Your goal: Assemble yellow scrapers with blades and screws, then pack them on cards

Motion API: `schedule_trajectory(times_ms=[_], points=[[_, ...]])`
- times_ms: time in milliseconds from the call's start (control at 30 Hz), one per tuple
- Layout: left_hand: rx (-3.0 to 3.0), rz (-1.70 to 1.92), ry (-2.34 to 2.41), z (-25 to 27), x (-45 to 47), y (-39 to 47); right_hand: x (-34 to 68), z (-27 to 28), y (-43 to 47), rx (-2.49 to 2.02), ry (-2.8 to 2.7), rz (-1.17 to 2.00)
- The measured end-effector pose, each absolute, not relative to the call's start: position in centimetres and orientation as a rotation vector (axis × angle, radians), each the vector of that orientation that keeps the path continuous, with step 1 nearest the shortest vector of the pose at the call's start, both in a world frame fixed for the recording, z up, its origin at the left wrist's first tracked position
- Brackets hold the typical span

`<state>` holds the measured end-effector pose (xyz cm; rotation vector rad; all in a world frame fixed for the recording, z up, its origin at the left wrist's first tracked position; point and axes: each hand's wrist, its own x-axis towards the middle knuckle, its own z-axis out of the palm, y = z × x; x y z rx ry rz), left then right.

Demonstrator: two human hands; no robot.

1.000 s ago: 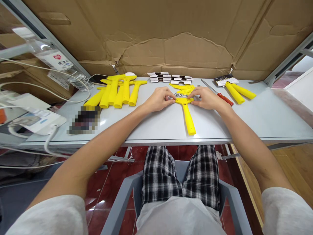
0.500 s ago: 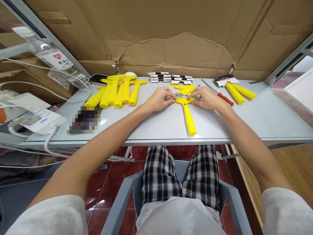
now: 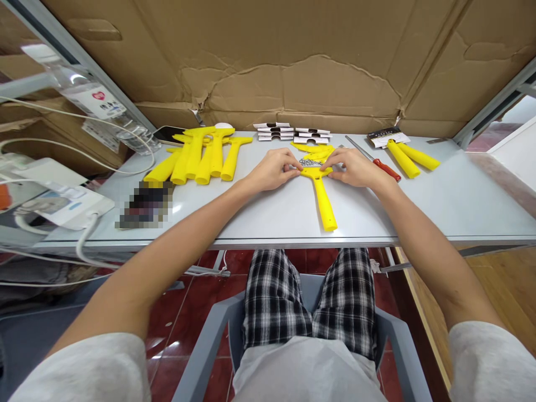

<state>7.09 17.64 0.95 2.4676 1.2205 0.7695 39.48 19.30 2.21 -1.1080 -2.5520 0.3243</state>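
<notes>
A yellow plastic scraper handle (image 3: 324,205) lies on the table with its wide head away from me and its grip toward the front edge. My left hand (image 3: 274,169) pinches the left end of that head, fingers closed. At the opposite end, my right hand (image 3: 352,167) is closed on the head with thumb and fingertips. Just beyond the head is a pile of small silver screws (image 3: 310,162), partly hidden. Behind the screws lie several flat yellow plastic pieces (image 3: 312,149).
More yellow handles (image 3: 203,158) are heaped at left, near a dark pixelated object (image 3: 144,206). Small white-and-black packets (image 3: 274,133) stand at the back. To the right lie a red-handled screwdriver (image 3: 387,170), two yellow handles (image 3: 404,159) and a black-and-white card (image 3: 387,137).
</notes>
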Motion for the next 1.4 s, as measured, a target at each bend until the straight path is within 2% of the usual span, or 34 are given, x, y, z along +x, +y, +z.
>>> schedule_trajectory(times_ms=[1167,1400], points=[[2.41,0.811,1.362,1.2,6.6,17.6,40.1,2.0,19.0,-1.126,-2.417,0.353],[2.382,0.719,1.45,1.7,6.6,15.2,41.3,0.3,15.1,-1.266,-2.402,0.283]])
